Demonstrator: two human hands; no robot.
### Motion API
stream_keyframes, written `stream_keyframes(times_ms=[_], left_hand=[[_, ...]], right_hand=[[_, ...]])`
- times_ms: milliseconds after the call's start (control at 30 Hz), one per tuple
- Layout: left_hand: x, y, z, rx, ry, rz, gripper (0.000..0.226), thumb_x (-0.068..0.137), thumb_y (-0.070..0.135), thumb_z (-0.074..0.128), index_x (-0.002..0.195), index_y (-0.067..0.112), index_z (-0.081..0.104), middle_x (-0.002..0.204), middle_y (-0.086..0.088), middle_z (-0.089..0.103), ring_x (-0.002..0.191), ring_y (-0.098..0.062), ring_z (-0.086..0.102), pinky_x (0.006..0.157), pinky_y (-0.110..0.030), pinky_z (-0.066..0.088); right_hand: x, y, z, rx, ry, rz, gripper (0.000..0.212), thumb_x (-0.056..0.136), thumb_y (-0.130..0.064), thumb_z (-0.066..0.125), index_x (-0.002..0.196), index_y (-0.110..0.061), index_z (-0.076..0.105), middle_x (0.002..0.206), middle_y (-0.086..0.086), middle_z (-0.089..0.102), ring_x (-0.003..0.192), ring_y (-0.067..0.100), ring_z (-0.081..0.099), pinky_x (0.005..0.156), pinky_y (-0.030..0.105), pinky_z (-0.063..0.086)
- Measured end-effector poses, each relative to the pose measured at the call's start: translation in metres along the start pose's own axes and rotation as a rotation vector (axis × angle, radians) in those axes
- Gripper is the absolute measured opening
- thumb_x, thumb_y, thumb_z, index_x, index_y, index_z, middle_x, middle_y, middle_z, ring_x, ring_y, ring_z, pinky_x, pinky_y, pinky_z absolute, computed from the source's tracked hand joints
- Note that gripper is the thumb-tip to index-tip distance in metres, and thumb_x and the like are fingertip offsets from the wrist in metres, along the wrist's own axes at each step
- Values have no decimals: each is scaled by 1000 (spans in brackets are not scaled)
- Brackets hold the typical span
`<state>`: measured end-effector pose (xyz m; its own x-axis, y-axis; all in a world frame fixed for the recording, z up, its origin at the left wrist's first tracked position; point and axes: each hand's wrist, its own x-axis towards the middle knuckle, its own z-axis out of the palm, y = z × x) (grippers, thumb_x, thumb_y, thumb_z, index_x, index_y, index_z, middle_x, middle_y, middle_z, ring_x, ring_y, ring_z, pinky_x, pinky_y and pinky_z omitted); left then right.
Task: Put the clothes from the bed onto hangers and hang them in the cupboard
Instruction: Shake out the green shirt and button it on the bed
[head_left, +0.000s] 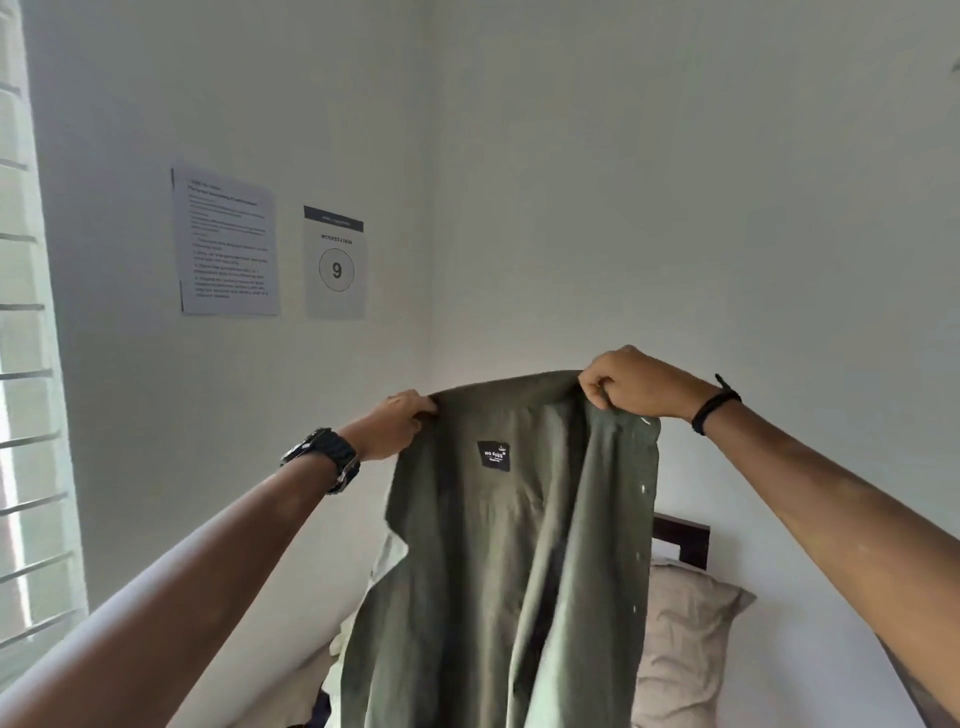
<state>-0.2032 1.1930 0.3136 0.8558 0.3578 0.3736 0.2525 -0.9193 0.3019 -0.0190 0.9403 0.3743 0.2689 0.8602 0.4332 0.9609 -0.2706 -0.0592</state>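
From the head camera, a person holds up a soft olive-green cloth shirt (498, 545) in front of a white wall. The left hand (397, 423) pinches the top edge of the shirt on one side, fingers curled tight on the cloth. The right hand (631, 382) grips the top edge on the other side, fingers also curled round the cloth. The shirt hangs down between the two hands, in the air above the bed. A small black label (493, 455) shows near the top, so we are looking at the inside of the shirt.

The shirt looks light and floppy. It bends and folds wherever it is not held, so I think it needs two hands at the shoulders or collar, like now, to stay open for a hanger. It should not break or slip easily.

Behind the shirt are a beige pillow (685, 639) and a dark wooden headboard (680, 538). The bed itself is mostly hidden by the shirt. The bottom of the shirt is cut off by the picture edge. No hanger and no cupboard can be seen. Two white paper sheets (270, 249) are stuck on the wall; one shows the number 9, and the small words on the other are too blurry to read.
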Motion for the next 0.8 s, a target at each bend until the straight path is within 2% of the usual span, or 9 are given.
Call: stream_keyframes(times_ms=[67, 133, 200, 300, 367, 433, 533, 667, 800], left_hand=[[-6, 2, 14, -35, -23, -18, 62, 89, -5, 50, 145, 8, 28, 127, -16, 42, 107, -27, 49, 75, -30, 50], [-8, 6, 26, 22, -13, -37, 74, 81, -8, 48, 148, 13, 22, 128, -17, 45, 116, -31, 47, 88, -31, 45], [-6, 8, 35, 40, 16, -40, 67, 78, -5, 44, 141, 16, 40, 126, -15, 53, 119, -30, 48, 97, -30, 40], [-7, 21, 30, 44, 23, -117, 45, 78, -5, 42, 107, 14, 70, 115, -10, 66, 110, -26, 59, 92, -27, 46], [-10, 37, 23, 36, -3, -179, 37, 83, -4, 42, 102, 9, 71, 105, -14, 69, 99, -28, 65, 82, -28, 51], [-12, 57, 16, 64, -53, -240, 28, 89, -3, 40, 97, -2, 67, 92, -18, 71, 89, -31, 69, 70, -30, 54], [-6, 80, 7, -145, -180, -340, 24, 91, -5, 41, 72, -2, 55, 52, -8, 64, 65, -26, 70, 50, -28, 54], [-7, 101, -12, -732, -389, -312, 10, 81, -10, 63, 89, -6, 63, 74, -8, 73, 87, -22, 69, 87, -32, 55], [-8, 124, -18, -546, -150, -222, 8, 83, -7, 63, 90, -8, 64, 66, -5, 70, 67, -14, 67, 88, -34, 55]], right_hand=[[0, -7, -1, -193, -37, 79, 31, 77, 4, 36, 68, -16, 58, 86, 9, 60, 77, 26, 55, 71, 32, 43], [-1, -14, 0, -428, 9, 161, 26, 86, -2, 36, 89, -10, 61, 99, 14, 57, 84, 34, 56, 73, 34, 42], [-4, -20, 0, -600, 49, 200, 24, 88, -3, 39, 99, -6, 60, 104, 15, 58, 90, 35, 60, 71, 32, 39], [-13, -22, -9, -680, 34, 299, 26, 90, -2, 40, 105, -5, 60, 111, 15, 59, 99, 34, 61, 74, 32, 43], [-23, -22, -17, -585, -19, 398, 19, 89, 0, 39, 91, -4, 57, 110, 17, 59, 94, 35, 62, 67, 29, 44], [-28, -22, -23, -351, -64, 494, 22, 88, 3, 38, 71, -8, 45, 90, 19, 62, 84, 37, 66, 55, 27, 44], [-35, -21, -28, 220, -100, 644, 13, 90, 4, 47, 81, 1, 57, 69, 22, 63, 74, 38, 70, 53, 33, 55], [-64, -15, -46, 580, -246, 670, 21, 93, -3, 40, 103, 4, 57, 106, 23, 66, 92, 34, 67, 48, 21, 52], [-97, -3, -64, 570, -337, 527, 26, 88, 9, 45, 108, 0, 60, 111, 14, 64, 112, 22, 60, 60, 21, 53]])
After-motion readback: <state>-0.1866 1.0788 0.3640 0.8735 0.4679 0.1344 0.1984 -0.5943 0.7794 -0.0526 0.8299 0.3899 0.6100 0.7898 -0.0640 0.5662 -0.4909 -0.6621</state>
